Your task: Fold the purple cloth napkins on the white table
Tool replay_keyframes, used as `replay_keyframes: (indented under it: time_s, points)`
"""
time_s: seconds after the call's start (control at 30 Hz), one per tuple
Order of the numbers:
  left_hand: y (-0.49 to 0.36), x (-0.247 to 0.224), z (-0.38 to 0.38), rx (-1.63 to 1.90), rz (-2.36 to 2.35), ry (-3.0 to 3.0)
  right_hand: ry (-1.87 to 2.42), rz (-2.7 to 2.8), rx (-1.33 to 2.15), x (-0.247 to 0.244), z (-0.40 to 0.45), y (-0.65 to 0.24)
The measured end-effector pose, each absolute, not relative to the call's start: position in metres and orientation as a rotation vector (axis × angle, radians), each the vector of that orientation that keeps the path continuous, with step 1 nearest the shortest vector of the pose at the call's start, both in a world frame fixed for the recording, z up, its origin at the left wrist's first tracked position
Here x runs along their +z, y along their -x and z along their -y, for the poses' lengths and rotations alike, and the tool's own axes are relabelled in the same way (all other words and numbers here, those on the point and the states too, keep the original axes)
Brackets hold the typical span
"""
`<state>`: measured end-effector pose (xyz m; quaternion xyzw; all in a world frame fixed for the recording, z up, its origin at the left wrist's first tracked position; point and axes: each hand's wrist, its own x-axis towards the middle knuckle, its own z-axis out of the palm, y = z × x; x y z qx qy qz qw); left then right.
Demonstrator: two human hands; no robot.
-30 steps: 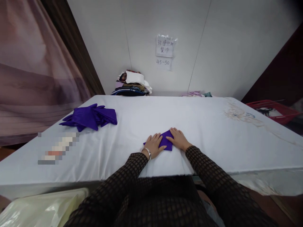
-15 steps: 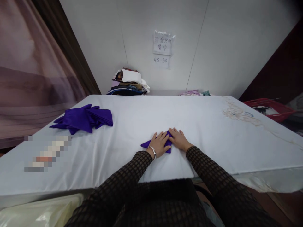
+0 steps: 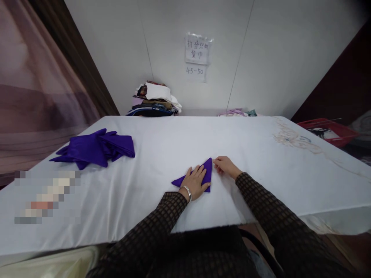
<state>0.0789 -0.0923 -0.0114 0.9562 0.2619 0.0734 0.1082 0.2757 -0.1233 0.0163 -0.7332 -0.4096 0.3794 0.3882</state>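
Observation:
A purple cloth napkin (image 3: pixel 207 175), folded into a triangle, lies on the white tablecloth in front of me. My left hand (image 3: pixel 194 183), with a silver bracelet at the wrist, rests flat on its middle with the fingers spread. It covers part of the folded layers. At the napkin's upper right corner is my right hand (image 3: pixel 226 166), fingers bent and drawn together, tips right beside the edge. Whether they pinch any cloth cannot be made out. A heap of purple napkins (image 3: pixel 89 148) lies at the left of the table.
The white tablecloth (image 3: pixel 246 143) has embroidery at the right. Stacked folded clothes (image 3: pixel 156 96) stand behind the far edge, below a paper sign (image 3: pixel 197 50). A red basket (image 3: pixel 339 135) is beyond the right edge, a curtain (image 3: pixel 34 85) at the left. A pixelated patch hides something at left.
My right hand has come off the napkin's top and moved right to its upper corner, fingers now bent. My left hand stays flat on the cloth. The view has shifted slightly.

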Motion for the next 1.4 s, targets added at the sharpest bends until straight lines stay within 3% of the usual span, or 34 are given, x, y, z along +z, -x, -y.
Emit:
replay_keyframes:
  time_s: [0.3,1.1,1.4]
  points:
    - [-0.078,-0.013,0.093,0.201,-0.762,-2.853,2.082,1.216,0.879,0.019,0.101,-0.268]
    - [-0.079,-0.015,0.092,0.194,-0.744,-2.836,2.437,1.518,1.038,0.044,0.078,-0.269]
    - [-0.080,-0.016,0.091,0.200,-0.749,-2.841,2.509,1.873,0.856,0.039,0.068,-0.282]
